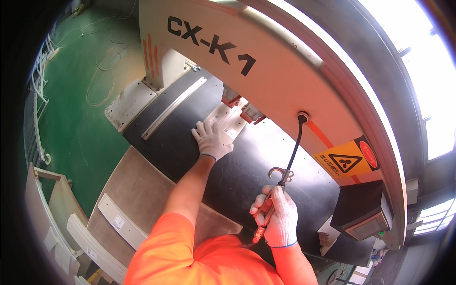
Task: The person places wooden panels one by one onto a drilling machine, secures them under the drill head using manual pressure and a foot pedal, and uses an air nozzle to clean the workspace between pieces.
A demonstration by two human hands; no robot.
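Observation:
My left hand [212, 141], in a white knit glove, lies with fingers spread on a white board [232, 128]. The board rests on the dark machine table, and its far end runs beneath red-edged clamps [251, 114]. My right hand [281, 216], gloved too, is closed round a red air blow gun [267, 212] with a metal hook and an orange fitting at its lower end. From its top a thin black tube [296, 147] reaches a round spot on the machine's front; whether it touches there I cannot tell.
The machine's beam [270, 71] spans the dark table [228, 180]. A pale metal strip [173, 109] lies at the table's left. A boxy screen unit [363, 221] hangs at right, beside stacked small boards [327, 235]. White boards [121, 221] lie on a brown panel at lower left.

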